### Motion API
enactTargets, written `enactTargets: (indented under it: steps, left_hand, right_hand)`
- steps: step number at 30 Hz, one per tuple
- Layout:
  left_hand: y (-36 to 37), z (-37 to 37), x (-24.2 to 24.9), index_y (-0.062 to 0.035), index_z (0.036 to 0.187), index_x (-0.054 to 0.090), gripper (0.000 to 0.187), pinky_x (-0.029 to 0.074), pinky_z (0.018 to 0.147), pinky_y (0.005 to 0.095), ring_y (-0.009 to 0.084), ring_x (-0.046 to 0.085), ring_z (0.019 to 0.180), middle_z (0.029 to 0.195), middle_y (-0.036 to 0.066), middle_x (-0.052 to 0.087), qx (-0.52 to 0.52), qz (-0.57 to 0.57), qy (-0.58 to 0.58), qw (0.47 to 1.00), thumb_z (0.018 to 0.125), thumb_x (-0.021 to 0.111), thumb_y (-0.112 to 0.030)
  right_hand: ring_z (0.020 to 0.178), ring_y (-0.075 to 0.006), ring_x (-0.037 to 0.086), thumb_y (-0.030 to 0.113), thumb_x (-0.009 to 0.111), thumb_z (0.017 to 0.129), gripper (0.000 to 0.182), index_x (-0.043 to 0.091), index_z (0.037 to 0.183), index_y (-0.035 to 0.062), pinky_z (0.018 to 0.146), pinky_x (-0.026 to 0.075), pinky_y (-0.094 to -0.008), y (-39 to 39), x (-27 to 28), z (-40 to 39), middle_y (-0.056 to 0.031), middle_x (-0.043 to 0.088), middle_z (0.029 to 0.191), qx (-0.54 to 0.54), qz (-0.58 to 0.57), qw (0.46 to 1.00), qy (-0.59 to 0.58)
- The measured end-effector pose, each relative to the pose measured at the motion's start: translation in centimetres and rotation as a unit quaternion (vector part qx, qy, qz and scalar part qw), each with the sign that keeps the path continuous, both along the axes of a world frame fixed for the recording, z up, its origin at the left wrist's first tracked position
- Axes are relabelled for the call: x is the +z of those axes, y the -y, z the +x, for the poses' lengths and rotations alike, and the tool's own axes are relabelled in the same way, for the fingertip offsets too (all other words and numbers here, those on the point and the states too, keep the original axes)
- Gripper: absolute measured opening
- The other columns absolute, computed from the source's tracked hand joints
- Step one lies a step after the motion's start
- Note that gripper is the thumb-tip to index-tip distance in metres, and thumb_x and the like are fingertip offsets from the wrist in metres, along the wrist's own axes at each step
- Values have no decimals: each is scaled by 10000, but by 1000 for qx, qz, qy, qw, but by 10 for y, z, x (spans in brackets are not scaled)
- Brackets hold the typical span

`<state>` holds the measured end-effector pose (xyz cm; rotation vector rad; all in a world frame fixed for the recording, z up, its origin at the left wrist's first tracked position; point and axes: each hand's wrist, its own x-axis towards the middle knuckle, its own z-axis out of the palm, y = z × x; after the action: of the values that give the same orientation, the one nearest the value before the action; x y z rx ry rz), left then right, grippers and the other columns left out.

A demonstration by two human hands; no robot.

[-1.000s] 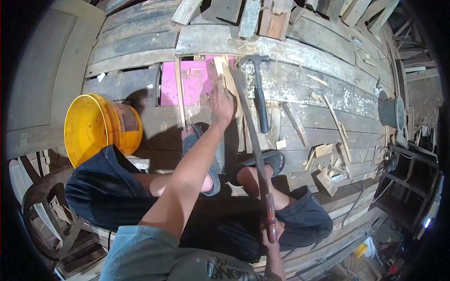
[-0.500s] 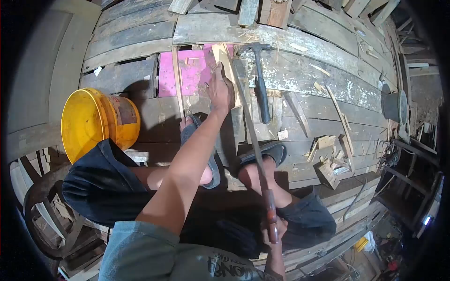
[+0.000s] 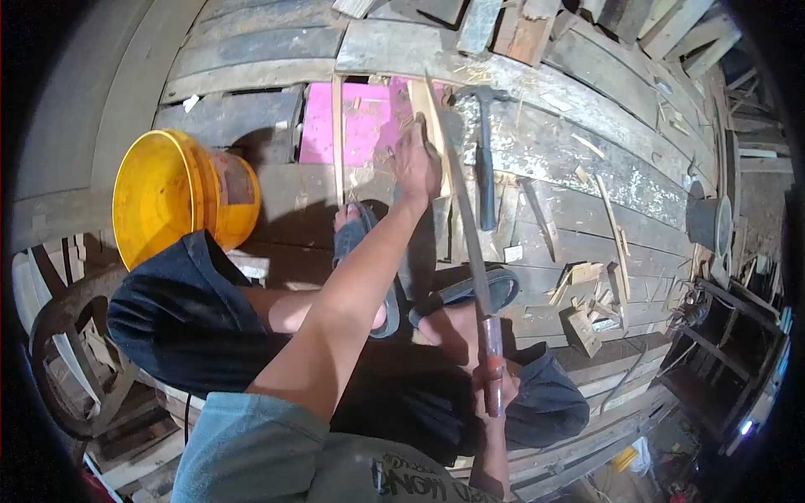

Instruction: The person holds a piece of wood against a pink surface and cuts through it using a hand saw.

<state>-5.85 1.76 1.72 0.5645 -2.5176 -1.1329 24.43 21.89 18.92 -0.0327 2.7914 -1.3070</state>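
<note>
My left hand point(image 3: 417, 168) grips a pale wooden strip point(image 3: 428, 102), its fingers along the wood and the thumb out to the left. Under the strip's far end lies a pink sheet point(image 3: 356, 126) on the plank floor. My right hand point(image 3: 506, 387) is wrapped round the brown handle of a machete point(image 3: 466, 197), close to my right knee. Its long narrow blade points away from me, passing just right of my left hand and the strip, with the tip near the strip's far end. Right of the blade rests a hammer point(image 3: 486, 163).
A yellow bucket point(image 3: 159, 201) lies tipped at the left, near my knee. Wood offcuts point(image 3: 583, 327) and shavings are scattered on the planks point(image 3: 587, 222) to the right. A thin wooden slat point(image 3: 339, 138) crosses the pink sheet. My sandalled feet are below the strip.
The machete has slid forward, so its tip now shows beside the strip's far end. My right hand has moved up with it. My left hand keeps its place on the strip; the view has shifted slightly.
</note>
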Motion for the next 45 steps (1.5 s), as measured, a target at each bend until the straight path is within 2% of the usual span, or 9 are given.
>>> enactTargets:
  steps: [4,7,15,22,31,33,35,39,45]
  left_hand:
    - [2,-2,-7,-160,1357,444,517,385,931,549,359,519,1128,1246,148,556,-7,51,29,998,847,500,-100]
    - [2,-2,-15,-165,1352,452,506,396,921,538,362,524,1121,1247,148,557,-7,52,19,998,851,503,-114]
    - [6,-2,-11,-171,1371,439,522,426,879,527,366,545,1085,1197,166,582,-18,12,17,1000,858,496,-94]
    - [4,-2,-5,-108,1323,459,480,436,880,519,398,546,1049,1154,208,578,-19,-15,18,1000,846,509,-82]
    - [5,-1,1,-135,1370,424,537,441,887,516,390,559,1064,1193,188,580,-41,-14,92,995,843,506,-71]
    - [6,-7,-18,-145,1381,414,539,441,888,520,395,566,1054,1213,189,575,-44,-33,49,997,852,500,-80]
    - [7,-8,-18,-158,1396,389,536,427,914,522,402,557,1074,1267,197,540,-44,9,85,995,872,473,-81]
    - [4,-16,-5,-106,1397,360,541,427,894,531,407,551,1080,1242,210,537,-27,-4,85,996,870,479,-78]
    - [12,-17,-8,-48,1349,385,548,427,877,525,437,554,1039,1189,251,537,-72,-23,32,997,825,543,-83]
  right_hand:
    - [568,-184,596,497,564,798,442,643,797,62,556,437,-308,-2,2,15,-31,568,624,-39,-5,999,26]
    - [515,-202,616,179,649,749,139,589,707,61,510,481,-321,1,2,20,-68,570,575,-29,-33,999,-14]
    - [519,-247,602,126,642,710,91,587,725,55,537,477,-319,6,6,17,-85,560,597,8,-16,1000,18]
    - [548,-221,604,142,646,726,102,583,736,62,567,481,-314,15,22,4,-77,572,625,-69,-73,987,126]
    - [505,-171,548,74,676,695,116,577,745,38,516,437,-287,13,2,5,-58,539,592,-19,-115,989,87]
    - [600,-169,637,195,655,726,224,647,873,26,589,474,-276,10,29,32,-78,640,712,-119,-42,971,205]
    - [676,-182,646,240,645,739,260,664,913,48,654,461,-288,3,36,43,-88,646,758,-54,-31,986,157]
    - [642,-229,576,268,632,702,209,608,792,82,660,383,-353,8,21,23,-69,585,716,-64,-35,986,149]
    - [522,-187,616,232,677,695,163,594,695,91,520,461,-297,0,11,29,-25,599,606,-3,-50,996,67]
